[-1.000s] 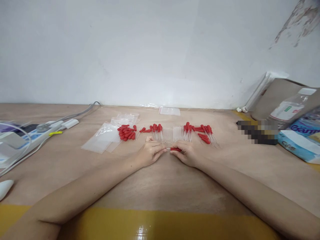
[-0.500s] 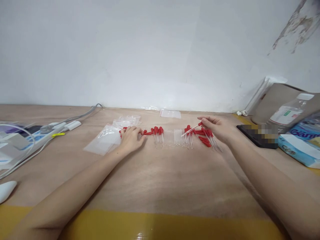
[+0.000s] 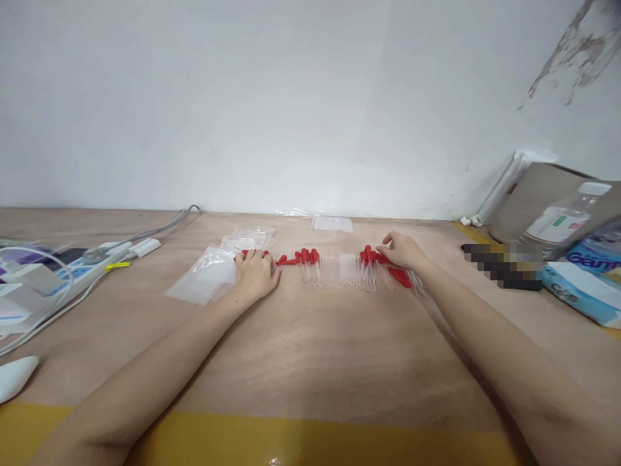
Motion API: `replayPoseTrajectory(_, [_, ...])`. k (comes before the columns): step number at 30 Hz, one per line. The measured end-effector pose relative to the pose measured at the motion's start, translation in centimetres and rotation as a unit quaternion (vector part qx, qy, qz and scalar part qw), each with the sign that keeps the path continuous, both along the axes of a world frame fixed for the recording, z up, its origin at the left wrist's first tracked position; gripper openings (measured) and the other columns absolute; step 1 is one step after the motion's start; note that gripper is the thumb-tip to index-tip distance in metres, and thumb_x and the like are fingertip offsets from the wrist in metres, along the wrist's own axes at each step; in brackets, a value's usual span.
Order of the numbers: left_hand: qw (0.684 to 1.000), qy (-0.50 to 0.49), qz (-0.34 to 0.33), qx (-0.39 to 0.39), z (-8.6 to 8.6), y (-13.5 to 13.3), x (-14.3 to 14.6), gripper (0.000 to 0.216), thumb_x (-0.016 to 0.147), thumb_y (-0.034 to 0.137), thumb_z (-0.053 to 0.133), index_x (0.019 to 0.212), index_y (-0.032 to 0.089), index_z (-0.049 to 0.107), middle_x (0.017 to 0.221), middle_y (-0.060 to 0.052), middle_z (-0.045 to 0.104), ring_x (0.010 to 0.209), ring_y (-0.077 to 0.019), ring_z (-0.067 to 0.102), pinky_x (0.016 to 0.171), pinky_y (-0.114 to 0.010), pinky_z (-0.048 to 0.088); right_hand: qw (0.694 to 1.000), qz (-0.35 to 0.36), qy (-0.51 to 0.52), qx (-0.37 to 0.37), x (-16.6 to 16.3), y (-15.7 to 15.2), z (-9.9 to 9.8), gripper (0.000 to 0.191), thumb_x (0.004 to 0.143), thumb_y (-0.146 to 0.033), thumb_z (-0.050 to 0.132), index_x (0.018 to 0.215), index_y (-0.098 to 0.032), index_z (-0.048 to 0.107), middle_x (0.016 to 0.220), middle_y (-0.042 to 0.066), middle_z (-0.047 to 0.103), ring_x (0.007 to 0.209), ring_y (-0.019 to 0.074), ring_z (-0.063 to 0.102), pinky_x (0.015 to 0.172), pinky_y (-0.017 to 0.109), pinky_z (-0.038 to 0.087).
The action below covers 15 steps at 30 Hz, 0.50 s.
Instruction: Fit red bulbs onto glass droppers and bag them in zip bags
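A row of clear glass droppers with red rubber bulbs lies across the wooden table. My left hand rests curled over the pile of loose red bulbs at the row's left end, beside clear zip bags. My right hand sits on the finished droppers at the right end, fingers bent down onto them. What either hand grips is hidden by its fingers.
A power strip with cables and white devices lie at the left. A small bag is by the wall. A dark phone, a plastic bottle, a cardboard box and blue packs stand at the right.
Both hands left the centre, where they held one dropper together. The left went to the red bulbs; the right carried the dropper to the right pile and lowered onto it.
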<state>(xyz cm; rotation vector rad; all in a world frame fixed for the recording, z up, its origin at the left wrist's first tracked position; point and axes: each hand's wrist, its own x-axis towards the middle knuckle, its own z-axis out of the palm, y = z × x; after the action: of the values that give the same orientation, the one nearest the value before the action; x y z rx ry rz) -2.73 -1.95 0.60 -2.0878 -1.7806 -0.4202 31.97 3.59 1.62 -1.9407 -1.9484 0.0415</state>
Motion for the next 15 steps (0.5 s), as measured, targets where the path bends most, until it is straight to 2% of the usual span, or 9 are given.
replayPoseTrajectory(2, [1.000,0.012,0.004,0.003,0.0,0.1,0.1,0.029,0.078,0.039,0.044,0.073,0.016,0.061,0.086,-0.012,0.060,0.091,-0.0279,0.048,0.078,-0.041,0.026,1.000,0.016,-0.012,0.012,-0.4,-1.5,0.0,0.020,0.072,-0.033,0.054,0.082,-0.016,0.060,0.075,0.005,0.063,0.070,0.0163,0.056,0.058,0.023,0.036])
replayPoseTrajectory(5, [1.000,0.026,0.014,0.004,-0.1,0.2,0.2,0.029,0.079,0.037,0.042,0.073,0.016,0.062,0.089,-0.013,0.060,0.091,-0.0281,0.048,0.076,-0.041,0.027,0.998,0.051,-0.013,-0.020,-0.9,-3.8,0.2,0.015,0.072,-0.032,0.052,0.067,-0.018,0.058,0.067,0.002,0.063,0.063,0.0143,0.055,0.054,0.022,0.035])
replayPoseTrajectory(11, [0.999,0.023,0.025,-0.006,-0.1,0.2,0.3,0.032,0.081,0.034,0.039,0.075,0.014,0.063,0.090,-0.014,0.060,0.090,-0.0285,0.048,0.077,-0.041,0.027,0.993,0.028,-0.090,-0.072,0.0,-5.9,0.8,0.012,0.067,-0.028,0.056,0.066,-0.017,0.061,0.074,0.006,0.065,0.069,0.0182,0.059,0.056,0.024,0.035])
replayPoseTrajectory(15, [0.999,0.024,0.034,0.000,0.3,-0.1,0.4,0.032,0.082,0.031,0.037,0.077,0.013,0.063,0.088,-0.015,0.060,0.089,-0.0291,0.049,0.076,-0.041,0.028,0.987,0.006,-0.095,-0.131,0.8,-6.1,0.9,0.012,0.066,-0.028,0.058,0.064,-0.017,0.064,0.068,0.007,0.064,0.066,0.0183,0.059,0.053,0.024,0.035])
